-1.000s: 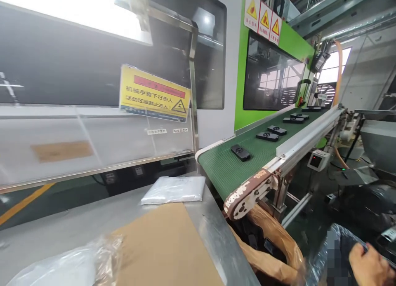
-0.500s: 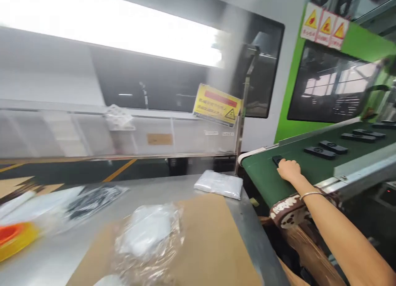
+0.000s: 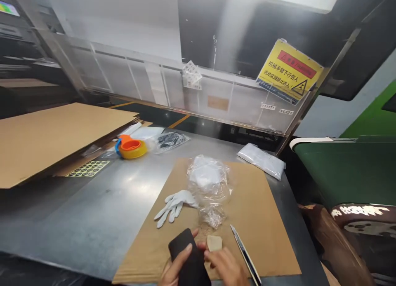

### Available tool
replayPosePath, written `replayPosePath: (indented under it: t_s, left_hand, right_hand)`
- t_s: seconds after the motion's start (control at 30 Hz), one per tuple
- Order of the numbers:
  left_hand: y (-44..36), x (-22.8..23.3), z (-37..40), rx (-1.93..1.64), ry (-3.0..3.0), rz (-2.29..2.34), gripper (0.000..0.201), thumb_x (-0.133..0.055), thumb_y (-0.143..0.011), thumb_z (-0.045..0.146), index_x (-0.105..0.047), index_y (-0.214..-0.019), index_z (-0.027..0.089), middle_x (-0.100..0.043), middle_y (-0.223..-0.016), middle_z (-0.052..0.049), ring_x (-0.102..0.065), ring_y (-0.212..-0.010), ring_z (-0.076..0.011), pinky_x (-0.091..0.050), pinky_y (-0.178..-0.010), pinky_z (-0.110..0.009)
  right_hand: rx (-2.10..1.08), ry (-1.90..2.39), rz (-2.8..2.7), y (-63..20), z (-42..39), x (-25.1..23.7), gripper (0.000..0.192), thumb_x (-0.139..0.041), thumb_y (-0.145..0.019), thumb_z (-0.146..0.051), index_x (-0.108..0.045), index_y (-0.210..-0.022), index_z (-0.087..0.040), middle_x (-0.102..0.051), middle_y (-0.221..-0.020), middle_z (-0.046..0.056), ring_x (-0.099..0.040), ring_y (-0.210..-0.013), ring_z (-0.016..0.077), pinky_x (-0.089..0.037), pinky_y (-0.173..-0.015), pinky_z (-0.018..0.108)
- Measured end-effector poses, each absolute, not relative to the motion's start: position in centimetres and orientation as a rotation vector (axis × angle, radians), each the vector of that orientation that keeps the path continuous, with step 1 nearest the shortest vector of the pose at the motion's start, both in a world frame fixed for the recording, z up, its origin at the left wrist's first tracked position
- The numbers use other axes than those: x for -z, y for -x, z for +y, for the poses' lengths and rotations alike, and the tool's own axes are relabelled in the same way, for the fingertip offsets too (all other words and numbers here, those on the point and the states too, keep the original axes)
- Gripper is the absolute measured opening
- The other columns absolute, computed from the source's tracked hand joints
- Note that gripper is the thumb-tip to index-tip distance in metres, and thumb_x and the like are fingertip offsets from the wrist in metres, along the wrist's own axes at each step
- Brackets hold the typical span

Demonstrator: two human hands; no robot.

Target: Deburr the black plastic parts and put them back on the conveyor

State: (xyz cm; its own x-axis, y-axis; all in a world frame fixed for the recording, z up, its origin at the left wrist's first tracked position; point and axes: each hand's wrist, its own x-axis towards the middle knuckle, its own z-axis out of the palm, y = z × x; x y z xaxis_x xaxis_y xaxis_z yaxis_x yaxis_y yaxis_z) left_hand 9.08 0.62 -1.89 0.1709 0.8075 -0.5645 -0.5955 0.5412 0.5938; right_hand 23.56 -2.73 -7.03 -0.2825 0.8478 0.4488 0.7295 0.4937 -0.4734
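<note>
- A limp white fabric glove (image 3: 176, 205) on flat brown cardboard (image 3: 262, 220)
- Our left hand (image 3: 173, 269) gripping a black rectangular slab (image 3: 191, 259) over the cardboard
- A small beige block (image 3: 214, 242) just beside the slab
- Our right hand (image 3: 227, 266), fingers curled; we cannot tell whether they grip anything
- A slim, silver-bladed knife (image 3: 245, 254)

The view has swung left, pushing the green conveyor belt (image 3: 355, 170) to the right edge. The right hand (image 3: 227, 267), over the belt earlier, is now at bottom centre; the left hand (image 3: 173, 271) has appeared there, gripping a black rectangular casing (image 3: 190, 259). A white glove (image 3: 176, 203) and a utility knife (image 3: 245, 253) have come into view, lower centre.
</note>
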Motion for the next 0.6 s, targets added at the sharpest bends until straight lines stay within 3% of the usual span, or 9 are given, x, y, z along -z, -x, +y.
replayPosePath:
  t_s: [0.1, 0.17, 0.27, 0.33, 0.43, 0.5, 0.6]
  left_hand:
    - [-6.5, 1.6, 0.4, -1.133, -0.474, 1.036, 0.051, -0.072, -0.06, 0.033, -0.06, -0.106, 0.017, -0.066, -0.073, -0.002, -0.061, -0.068, -0.0185, -0.047, -0.065, -0.029]
    - [-4.9, 1.7, 0.1, -1.137, -0.743, 0.995, 0.041, -0.068, -0.063, 0.032, -0.064, -0.1, 0.015, -0.065, -0.074, -0.003, -0.059, -0.068, -0.0184, -0.046, -0.066, -0.03]
    - [-3.0, 2.1, -0.1, -1.057, -1.21, 0.904, 0.034, -0.06, -0.069, 0.027, -0.065, -0.101, 0.015, -0.062, -0.071, -0.004, -0.056, -0.066, -0.0177, -0.044, -0.064, -0.03]
    - [-2.2, 2.3, 0.0, -1.008, -1.495, 0.897, 0.033, -0.056, -0.071, 0.022, -0.064, -0.102, 0.015, -0.06, -0.069, -0.004, -0.055, -0.064, -0.0171, -0.042, -0.063, -0.029]
    - [-1.8, 2.3, 0.1, -0.948, -1.71, 0.926, 0.026, -0.054, -0.071, 0.02, -0.065, -0.095, 0.016, -0.059, -0.069, -0.005, -0.054, -0.064, -0.0168, -0.042, -0.061, -0.028]
    - [-1.7, 2.1, 0.0, -0.923, -1.734, 0.909, 0.016, -0.053, -0.074, 0.023, -0.065, -0.082, 0.017, -0.059, -0.068, -0.005, -0.054, -0.062, -0.0164, -0.042, -0.059, -0.026]
    - [-1.6, 1.8, -0.5, -0.95, -1.716, 0.857, 0.017, -0.051, -0.076, 0.028, -0.064, -0.072, 0.017, -0.06, -0.067, -0.006, -0.055, -0.062, -0.0168, -0.042, -0.059, -0.026]
  right_hand:
    - [-0.229, 1.567, -1.935, -22.7, -1.3, 8.1, 0.039, -0.047, -0.086, -0.035, -0.049, -0.123, -0.023, -0.057, -0.112, 0.015, -0.054, -0.1, 0.0309, -0.046, -0.081, 0.047]
    - [-0.208, 1.671, -1.929, -22.6, -0.5, 8.6, 0.032, -0.047, -0.085, -0.028, -0.057, -0.115, -0.022, -0.057, -0.109, 0.016, -0.053, -0.098, 0.0333, -0.045, -0.079, 0.053]
    - [-0.304, 1.612, -1.978, -22.5, -0.4, 8.1, 0.029, -0.046, -0.085, -0.023, -0.059, -0.111, -0.023, -0.059, -0.101, 0.012, -0.055, -0.091, 0.0273, -0.048, -0.076, 0.046]
    - [-0.381, 1.559, -1.978, -22.2, -0.9, 6.2, 0.033, -0.047, -0.087, -0.024, -0.053, -0.119, -0.026, -0.058, -0.106, 0.01, -0.054, -0.097, 0.0237, -0.048, -0.08, 0.038]
    - [-0.474, 1.277, -1.984, -20.6, -1.7, 1.7, 0.043, -0.044, -0.089, -0.028, -0.04, -0.132, -0.029, -0.051, -0.119, 0.01, -0.046, -0.11, 0.0249, -0.043, -0.089, 0.04]
    - [-0.423, 0.926, -2.1, -19.0, -1.9, -0.8, 0.048, -0.045, -0.088, -0.032, -0.035, -0.135, -0.029, -0.053, -0.114, 0.01, -0.048, -0.102, 0.0252, -0.043, -0.085, 0.041]
    - [-0.403, 0.779, -2.221, -17.4, -2.1, -2.3, 0.054, -0.049, -0.086, -0.026, -0.033, -0.137, -0.029, -0.056, -0.107, 0.01, -0.049, -0.087, 0.0211, -0.045, -0.075, 0.036]
